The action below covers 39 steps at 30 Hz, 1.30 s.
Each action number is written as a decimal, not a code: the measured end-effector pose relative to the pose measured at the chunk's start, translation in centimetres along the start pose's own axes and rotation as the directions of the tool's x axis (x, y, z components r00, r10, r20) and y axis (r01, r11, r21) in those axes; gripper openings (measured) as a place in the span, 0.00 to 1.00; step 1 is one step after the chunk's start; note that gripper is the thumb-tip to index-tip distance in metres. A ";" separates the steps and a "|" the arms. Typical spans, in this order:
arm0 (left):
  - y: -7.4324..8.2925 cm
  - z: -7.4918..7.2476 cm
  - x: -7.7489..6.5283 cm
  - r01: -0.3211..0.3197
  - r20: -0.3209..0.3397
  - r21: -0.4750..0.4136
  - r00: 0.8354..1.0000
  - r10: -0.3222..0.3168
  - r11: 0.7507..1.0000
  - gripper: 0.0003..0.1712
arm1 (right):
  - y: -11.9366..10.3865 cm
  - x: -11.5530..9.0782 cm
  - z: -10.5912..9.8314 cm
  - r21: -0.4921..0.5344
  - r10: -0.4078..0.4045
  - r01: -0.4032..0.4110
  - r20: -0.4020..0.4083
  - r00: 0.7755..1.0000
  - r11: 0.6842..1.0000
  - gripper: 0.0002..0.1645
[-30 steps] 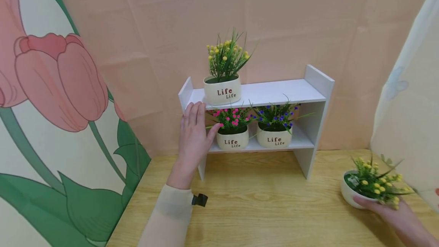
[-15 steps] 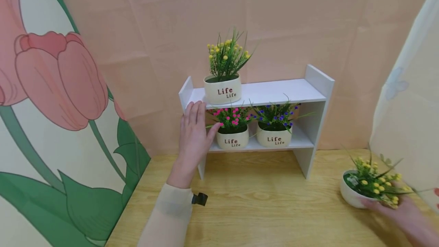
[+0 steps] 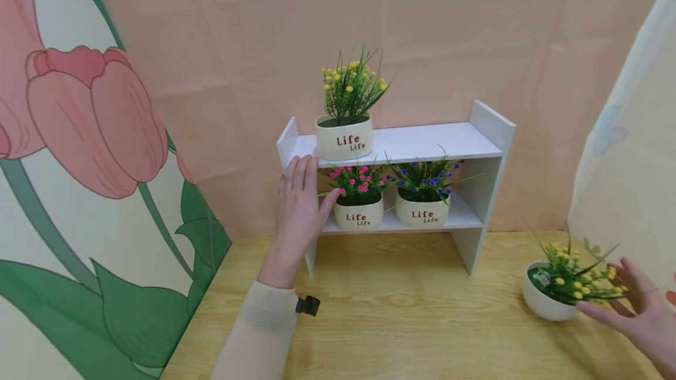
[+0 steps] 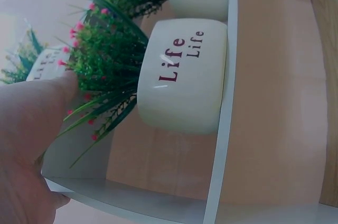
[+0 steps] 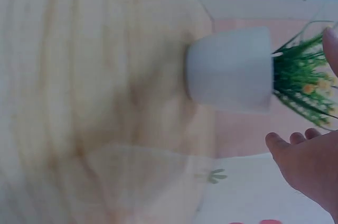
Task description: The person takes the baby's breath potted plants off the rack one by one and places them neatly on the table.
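My left hand (image 3: 300, 213) rests with straight fingers against the upper left of a white two-tier shelf (image 3: 438, 141). Just above its fingertips, a cream "Life" pot of yellow flowers (image 3: 344, 138) stands on the top board. On the lower board are a pot of pink flowers (image 3: 359, 216), near my left thumb, and a pot of blue flowers (image 3: 422, 213). At the right, another pot with yellow flowers (image 3: 549, 301) stands upright on the table. My right hand (image 3: 636, 315) is beside it with spread fingers; in the right wrist view, a gap separates them from the pot (image 5: 229, 71).
The shelf stands on a wood-grain table (image 3: 391, 321) against a pinkish cloth backdrop (image 3: 433, 34). A tulip-printed panel (image 3: 79, 122) borders the left side, and a pale panel (image 3: 634, 180) borders the right.
My right hand has let go of the right-hand yellow flower pot and drawn back to the right, its fingers spreading. The left hand has stayed on the shelf.
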<state>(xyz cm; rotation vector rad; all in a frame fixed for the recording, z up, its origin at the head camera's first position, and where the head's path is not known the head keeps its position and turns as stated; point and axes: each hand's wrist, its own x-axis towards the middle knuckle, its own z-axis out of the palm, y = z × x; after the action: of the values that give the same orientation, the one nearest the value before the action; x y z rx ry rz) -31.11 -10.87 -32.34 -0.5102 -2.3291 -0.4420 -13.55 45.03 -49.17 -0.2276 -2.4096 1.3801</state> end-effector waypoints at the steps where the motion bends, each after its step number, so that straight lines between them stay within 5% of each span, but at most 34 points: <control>1: 0.0 0.0 0.0 -0.001 0.000 0.001 1.000 0.001 1.000 0.47 | -0.3 0.0 0.0 -0.009 -0.018 0.018 -0.014 1.000 1.000 0.70; 11: 0.0 -0.1 0.0 0.017 0.031 0.014 0.999 -0.017 1.000 0.48 | -3.4 1.1 -0.7 -0.094 -0.237 0.231 -0.067 0.969 0.968 0.74; 21: 0.1 -0.1 0.0 0.025 0.039 0.021 0.999 -0.025 0.999 0.48 | -9.5 2.0 -0.9 -0.263 -0.313 0.295 -0.026 0.949 0.918 0.74; 39: 0.1 0.1 0.0 0.037 0.048 0.011 0.998 -0.038 0.999 0.49 | -21.4 2.4 2.5 -0.140 -0.399 0.419 0.151 0.905 0.897 0.73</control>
<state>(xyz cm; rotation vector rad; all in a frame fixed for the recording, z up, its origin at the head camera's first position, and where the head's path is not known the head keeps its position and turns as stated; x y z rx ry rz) -31.13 -10.77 -32.36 -0.4779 -2.3891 -0.4406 -15.94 32.79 -31.43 0.3178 -2.4830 1.0229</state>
